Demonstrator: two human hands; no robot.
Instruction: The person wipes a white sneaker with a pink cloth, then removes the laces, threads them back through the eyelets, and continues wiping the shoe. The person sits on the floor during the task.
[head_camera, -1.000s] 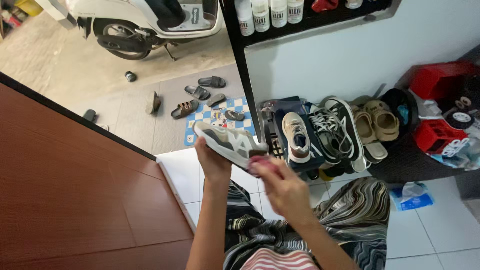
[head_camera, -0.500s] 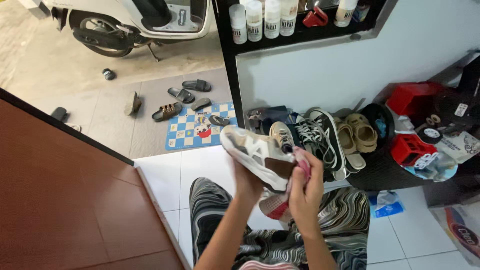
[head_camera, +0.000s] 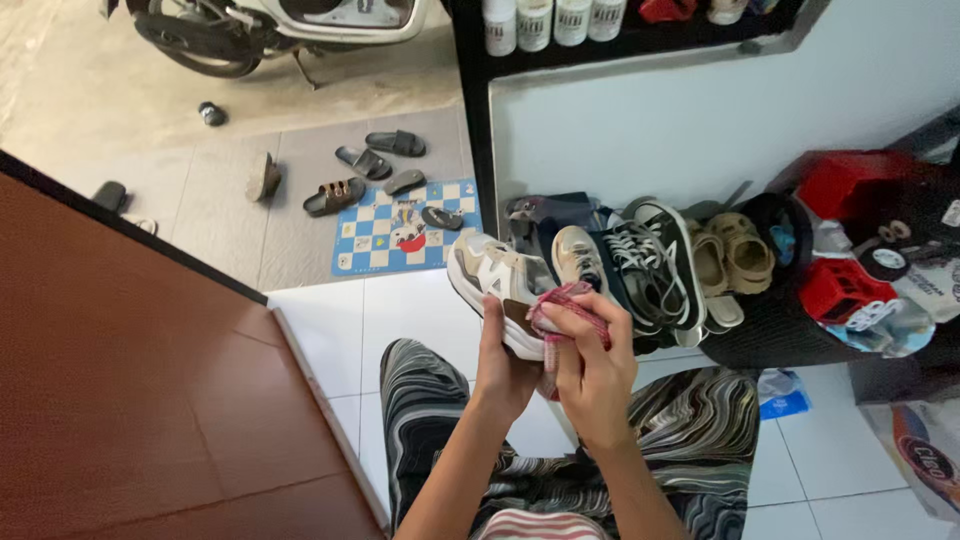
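While left hand (head_camera: 505, 365) grips sneaker (head_camera: 495, 280) underneath | right hand (head_camera: 590, 375) pinches red cloth (head_camera: 562, 305) against heel

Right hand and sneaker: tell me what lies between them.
A red-pink cloth lies between the right hand and the sneaker, pressed on by the fingers, as the head view shows.

On the black shelf (head_camera: 640, 45) at the top we see white bottles (head_camera: 550, 20) in a row, each bearing a pale label with dark print. On the white floor tiles at right we find a blue and white plastic packet (head_camera: 782, 392), lying flat beside the patterned trouser leg. At the lower right edge we note a pale bag (head_camera: 925, 455), cut off by the frame, printed with a round red and dark emblem.
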